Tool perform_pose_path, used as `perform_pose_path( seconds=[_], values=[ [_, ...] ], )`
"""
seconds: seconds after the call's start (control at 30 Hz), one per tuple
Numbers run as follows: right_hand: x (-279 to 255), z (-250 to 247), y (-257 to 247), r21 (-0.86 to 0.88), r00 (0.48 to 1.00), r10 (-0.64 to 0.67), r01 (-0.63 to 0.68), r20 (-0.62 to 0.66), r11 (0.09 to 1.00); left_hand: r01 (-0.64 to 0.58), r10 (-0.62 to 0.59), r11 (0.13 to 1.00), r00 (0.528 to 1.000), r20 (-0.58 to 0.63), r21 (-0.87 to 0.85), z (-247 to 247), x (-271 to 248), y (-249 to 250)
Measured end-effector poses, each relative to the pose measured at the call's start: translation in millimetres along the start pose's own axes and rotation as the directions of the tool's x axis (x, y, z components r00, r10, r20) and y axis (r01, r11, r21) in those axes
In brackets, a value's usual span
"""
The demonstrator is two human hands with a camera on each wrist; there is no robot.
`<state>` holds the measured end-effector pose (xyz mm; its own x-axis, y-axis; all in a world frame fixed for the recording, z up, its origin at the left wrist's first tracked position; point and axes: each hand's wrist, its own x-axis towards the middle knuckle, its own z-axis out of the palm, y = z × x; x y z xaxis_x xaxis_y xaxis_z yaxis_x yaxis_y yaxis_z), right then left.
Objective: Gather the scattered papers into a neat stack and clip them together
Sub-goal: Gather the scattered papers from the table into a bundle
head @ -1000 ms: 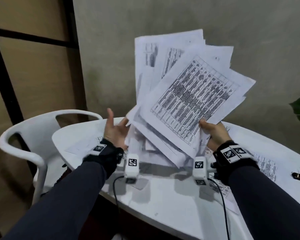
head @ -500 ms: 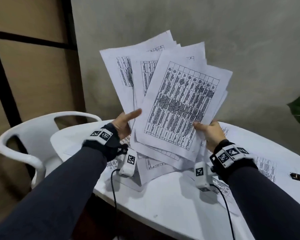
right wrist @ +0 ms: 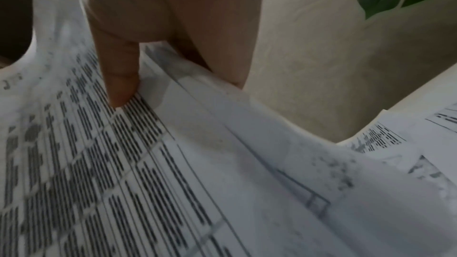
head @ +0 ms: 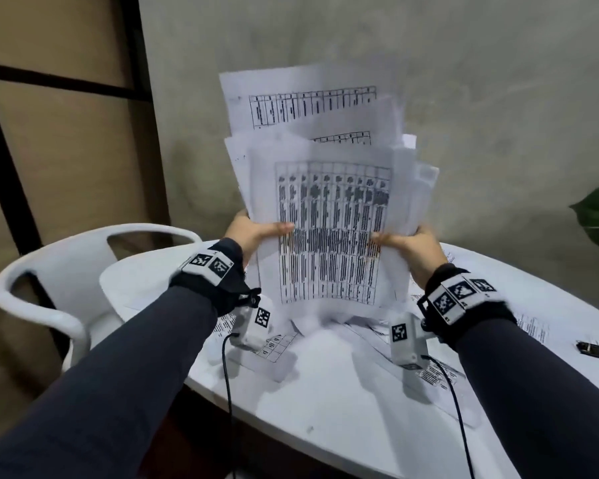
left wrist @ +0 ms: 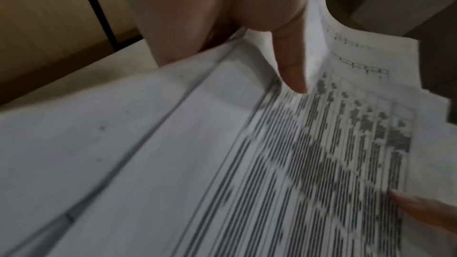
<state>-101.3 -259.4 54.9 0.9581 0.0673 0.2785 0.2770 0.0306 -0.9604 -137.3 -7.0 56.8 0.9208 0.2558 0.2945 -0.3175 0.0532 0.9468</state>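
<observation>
Left hand (head: 253, 229) and right hand (head: 412, 245) are each pinching a side edge of the sheaf of printed papers (head: 329, 216), thumbs on the front page, holding it upright above the white table (head: 325, 402), long axis vertical, top edges ragged. Squaring is underway; next comes tapping the bottom edge level, gathering the loose sheets (head: 433, 373), then fetching the binder clip (head: 591, 348).

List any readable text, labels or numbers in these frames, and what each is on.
None can be read.
Held papers, gripped by left hand and right hand: printed tables, blurred, illegible.
Loose sheets on the table: print too small and blurred.
Wrist bands: black-and-white square marker codes, no letters.
Binder clip: no visible marking.
</observation>
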Motion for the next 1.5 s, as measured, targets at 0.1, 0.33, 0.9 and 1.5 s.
perform_pose_path(
  seconds=[0.1, 0.33, 0.9, 1.5],
  values=[
    [-2.5, 4.7, -7.3, 0.012, 0.999, -0.024, 0.024, 0.038, 1.000, -0.008, 0.008, 1.000, 1.000, 0.003, -0.027, 1.0, 1.1, -0.9],
    [-11.0, 15.2, 14.5, 0.010, 0.999, -0.030, 0.030, 0.022, 1.000, -0.003, 0.003, 1.000, 1.000, -0.006, 0.014, 10.4, -9.7, 2.2],
    [-2.6, 32.7, -33.3, -0.007, 0.964, -0.236, 0.237, -0.121, 0.971, -0.115, 0.115, 0.993, 0.993, 0.027, 0.001, -3.4, 5.2, 17.0],
    [0.1, -87.1, 72.1, -0.996, 0.800, 0.598, 0.008, -0.044, -0.085, 0.432, -0.274, 0.601, 0.902, -0.334, 0.673, -48.8, 15.1, -27.7]
  ],
)
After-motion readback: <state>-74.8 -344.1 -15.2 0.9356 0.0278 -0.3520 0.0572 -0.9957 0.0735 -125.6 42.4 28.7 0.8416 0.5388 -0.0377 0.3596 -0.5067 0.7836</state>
